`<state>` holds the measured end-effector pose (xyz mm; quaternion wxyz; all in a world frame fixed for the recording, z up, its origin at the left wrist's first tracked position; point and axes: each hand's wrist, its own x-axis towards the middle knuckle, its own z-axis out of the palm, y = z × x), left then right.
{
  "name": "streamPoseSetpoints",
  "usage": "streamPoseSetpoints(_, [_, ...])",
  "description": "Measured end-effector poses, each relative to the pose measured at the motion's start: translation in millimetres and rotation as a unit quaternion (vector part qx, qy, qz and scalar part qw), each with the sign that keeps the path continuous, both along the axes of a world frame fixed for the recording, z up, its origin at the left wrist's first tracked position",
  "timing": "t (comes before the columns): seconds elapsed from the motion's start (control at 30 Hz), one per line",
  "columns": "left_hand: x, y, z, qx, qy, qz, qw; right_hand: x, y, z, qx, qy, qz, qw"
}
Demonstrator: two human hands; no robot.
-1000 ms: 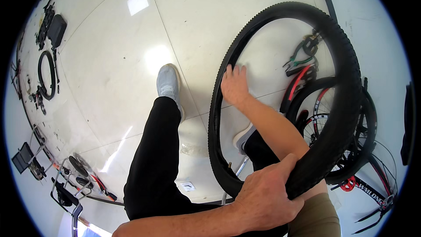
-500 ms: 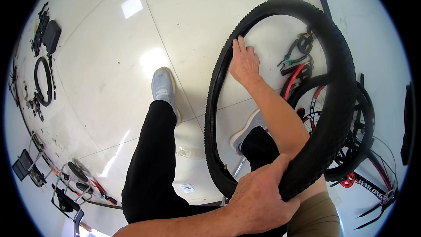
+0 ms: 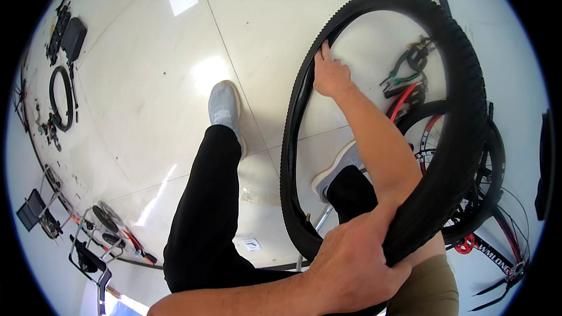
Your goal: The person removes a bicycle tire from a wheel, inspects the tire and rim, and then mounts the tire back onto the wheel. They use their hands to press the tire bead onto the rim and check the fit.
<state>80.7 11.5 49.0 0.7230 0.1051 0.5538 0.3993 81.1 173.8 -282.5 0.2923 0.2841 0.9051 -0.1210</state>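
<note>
L hand (image 3: 360,260) is clamped on near part of tyre (image 3: 467,111), prob. to keep it steady, while R hand (image 3: 332,76) reaches into upper-left inner edge, grip unclear.

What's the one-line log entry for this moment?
left hand: gripping tyre, near side | right hand: touching tyre's inner edge | valve: visible, lower left

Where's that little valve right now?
In the head view, the valve sticks up just right of the picture's middle, low down, against the inner side of the tyre, above and left of the left hand.
</note>
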Motion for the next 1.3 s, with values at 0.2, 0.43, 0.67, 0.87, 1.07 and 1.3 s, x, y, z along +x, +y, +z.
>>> streamPoseSetpoints(0.2, [17, -5, -6, 0.024, 0.015, 0.008, 1.000, 51, -63, -9, -0.119, -0.047, 0.120, 0.984])
streamPoseSetpoints(0.43, [28, -10, -7, 0.046, 0.054, 0.020, 0.997, 135, -137, 11, -0.417, 0.036, 0.087, 0.904])
streamPoseSetpoints(0.67, [49, -12, -14, 0.085, 0.096, 0.079, 0.989, 154, -154, 72, -0.533, -0.034, 0.071, 0.842])
streamPoseSetpoints(0.87, [44, -12, -7, 0.113, 0.077, 0.107, 0.985, 143, -114, 86, -0.543, -0.057, -0.116, 0.830])
streamPoseSetpoints(1.07, [46, -21, -22, 0.193, 0.251, 0.143, 0.938, 80, -24, 201, -0.543, 0.284, -0.557, 0.560])
streamPoseSetpoints(1.3, [39, -18, -47, 0.153, 0.355, 0.022, 0.922, 92, -1, 339, -0.580, 0.526, -0.503, 0.365])
